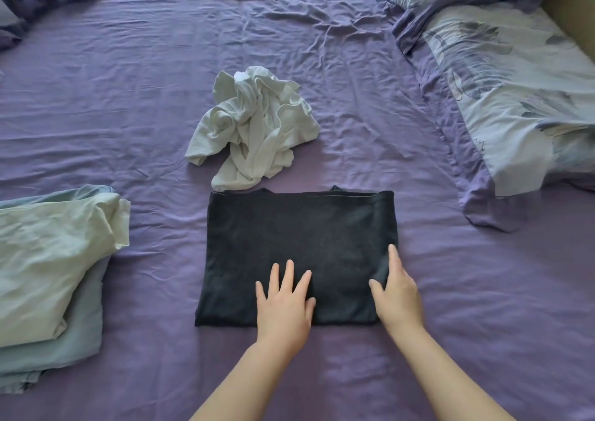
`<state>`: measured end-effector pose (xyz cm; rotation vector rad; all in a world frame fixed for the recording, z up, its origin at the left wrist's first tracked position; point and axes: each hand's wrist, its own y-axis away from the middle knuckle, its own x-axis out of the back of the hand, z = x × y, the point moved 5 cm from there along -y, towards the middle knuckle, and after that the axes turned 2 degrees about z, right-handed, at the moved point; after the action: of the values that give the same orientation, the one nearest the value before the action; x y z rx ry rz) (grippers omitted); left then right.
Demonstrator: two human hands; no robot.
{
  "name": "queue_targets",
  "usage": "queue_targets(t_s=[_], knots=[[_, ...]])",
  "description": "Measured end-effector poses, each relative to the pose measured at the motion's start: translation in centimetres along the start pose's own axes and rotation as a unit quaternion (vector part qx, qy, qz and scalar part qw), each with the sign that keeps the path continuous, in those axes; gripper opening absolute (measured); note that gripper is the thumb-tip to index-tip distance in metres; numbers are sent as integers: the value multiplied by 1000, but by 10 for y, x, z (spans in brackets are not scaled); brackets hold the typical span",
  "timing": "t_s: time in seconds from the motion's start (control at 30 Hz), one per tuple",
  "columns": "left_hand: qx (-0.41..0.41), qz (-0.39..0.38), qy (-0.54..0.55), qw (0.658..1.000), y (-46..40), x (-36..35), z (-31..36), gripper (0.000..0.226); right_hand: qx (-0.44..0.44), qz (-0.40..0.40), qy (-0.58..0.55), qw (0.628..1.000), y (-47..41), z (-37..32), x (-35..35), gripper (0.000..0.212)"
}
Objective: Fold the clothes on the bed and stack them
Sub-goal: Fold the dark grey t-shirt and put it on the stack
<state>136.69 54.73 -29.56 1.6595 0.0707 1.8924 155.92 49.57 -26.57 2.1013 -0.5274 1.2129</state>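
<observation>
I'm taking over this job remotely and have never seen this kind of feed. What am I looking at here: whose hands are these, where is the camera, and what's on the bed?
There is no machine: a person works with bare hands, and the single picture comes from a camera on their head, looking forward and down. The left hand lies flat, fingers spread, on a dark folded garment. The right hand rests on that garment's right edge, fingers straight. Nothing is gripped. Beyond it lies a crumpled white garment, not yet folded. At the left sits a stack of pale folded clothes. All lie on a purple bedsheet, with a flowered pillow at the right.
</observation>
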Motion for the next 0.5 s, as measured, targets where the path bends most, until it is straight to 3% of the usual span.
queue_targets(t_s=[0.13, 0.23, 0.3, 0.4, 0.43, 0.5], knots=[[16, 21, 143, 989, -2, 20, -6, 43, 53, 26, -19, 998, 3, -46, 10, 62], [48, 60, 314, 946, -2, 40, -24, 39, 151, 36, 14, 988, 21, -94, 0, 60], [56, 71, 334, 938, 1, 49, -38, 39, 232, -5, 24, 972, 37, -122, -20, 60], [80, 46, 355, 930, 3, 51, -58, 39, 272, -159, -54, 948, 50, -142, -49, 54], [87, 34, 349, 933, 3, 50, -62, 39, 285, -182, -48, 940, 48, -144, -53, 50], [96, 26, 329, 939, 2, 48, -66, 43, 329, -153, 39, 931, 28, -145, -52, 44]])
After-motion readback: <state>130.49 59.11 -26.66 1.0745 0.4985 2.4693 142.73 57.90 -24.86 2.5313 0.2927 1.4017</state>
